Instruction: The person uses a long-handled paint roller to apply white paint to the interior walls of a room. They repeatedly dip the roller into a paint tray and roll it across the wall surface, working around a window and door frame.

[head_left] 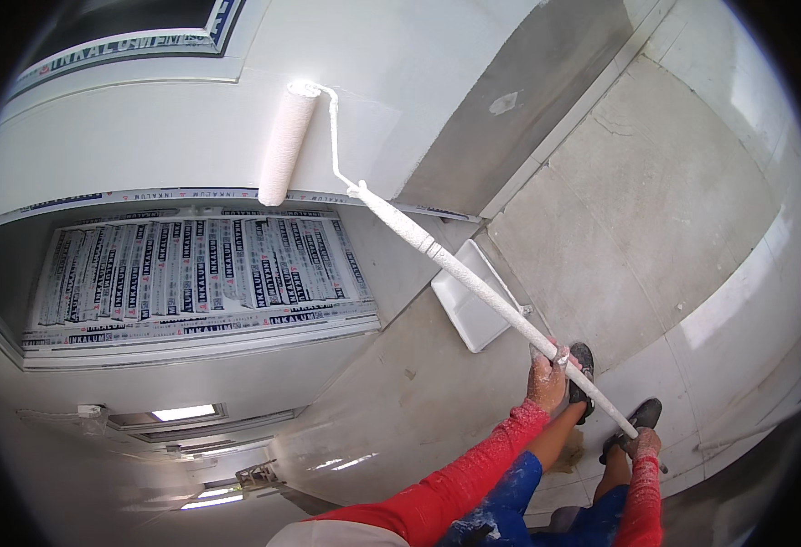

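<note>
A paint roller (289,146) with a white, paint-coated sleeve is up at the white wall (373,100), near the edge of a recess. Whether the sleeve presses on the wall I cannot tell. Its bent wire frame joins a long, paint-crusted extension pole (455,266) that slants down toward me. My left hand (548,376), spotted with white paint, is closed around the middle of the pole. Lower down, my right hand (643,444) grips the pole close to its end. Both red sleeves carry paint specks.
Under the pole a white paint tray (453,313) rests on the floor. A grey patch (528,100) breaks the white wall. Left, a louvred panel (204,264) wrapped in printed film fills the recess. A film-edged window (145,46) sits at upper left. My dark shoes (581,357) stand on pale tiles.
</note>
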### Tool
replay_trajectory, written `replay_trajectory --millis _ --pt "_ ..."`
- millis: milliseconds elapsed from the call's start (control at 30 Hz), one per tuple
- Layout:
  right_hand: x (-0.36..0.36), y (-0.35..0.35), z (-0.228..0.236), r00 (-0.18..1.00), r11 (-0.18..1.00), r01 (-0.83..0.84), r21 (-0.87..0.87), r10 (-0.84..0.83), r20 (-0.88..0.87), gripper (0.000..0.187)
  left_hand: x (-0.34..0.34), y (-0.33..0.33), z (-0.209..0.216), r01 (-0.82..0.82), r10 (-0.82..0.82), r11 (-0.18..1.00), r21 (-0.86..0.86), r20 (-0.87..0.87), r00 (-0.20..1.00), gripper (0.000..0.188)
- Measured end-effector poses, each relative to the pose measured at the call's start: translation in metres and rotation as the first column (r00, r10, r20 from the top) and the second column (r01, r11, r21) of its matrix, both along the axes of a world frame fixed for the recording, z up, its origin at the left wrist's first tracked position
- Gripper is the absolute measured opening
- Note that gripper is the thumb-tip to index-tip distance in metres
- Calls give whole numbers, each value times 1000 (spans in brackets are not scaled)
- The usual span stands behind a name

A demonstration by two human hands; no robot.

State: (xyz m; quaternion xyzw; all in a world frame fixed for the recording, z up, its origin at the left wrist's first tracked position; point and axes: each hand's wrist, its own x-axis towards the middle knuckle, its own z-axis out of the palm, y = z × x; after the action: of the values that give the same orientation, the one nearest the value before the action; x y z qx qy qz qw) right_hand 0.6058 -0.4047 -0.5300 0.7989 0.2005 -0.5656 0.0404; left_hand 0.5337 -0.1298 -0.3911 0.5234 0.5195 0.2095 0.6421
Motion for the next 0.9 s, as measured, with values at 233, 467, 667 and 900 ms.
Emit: replay_trajectory --millis 233,467,667,900 --pt "-28 60 95 993 984 -113 137 116 -16 52 -18 53 141 65 -59 953 296 -28 998 42" --pt "-36 115 207 998 905 -63 421 70 -2 64 -7 105 317 -66 -20 837 543 152 988 49" --pt "-34 64 230 966 818 147 556 1 -257 63 4 139 472 -183 -1 725 664 267 964 54" --pt "-43 106 301 990 675 73 734 40 -135 59 -6 185 649 -190 -6 589 785 240 971 51"
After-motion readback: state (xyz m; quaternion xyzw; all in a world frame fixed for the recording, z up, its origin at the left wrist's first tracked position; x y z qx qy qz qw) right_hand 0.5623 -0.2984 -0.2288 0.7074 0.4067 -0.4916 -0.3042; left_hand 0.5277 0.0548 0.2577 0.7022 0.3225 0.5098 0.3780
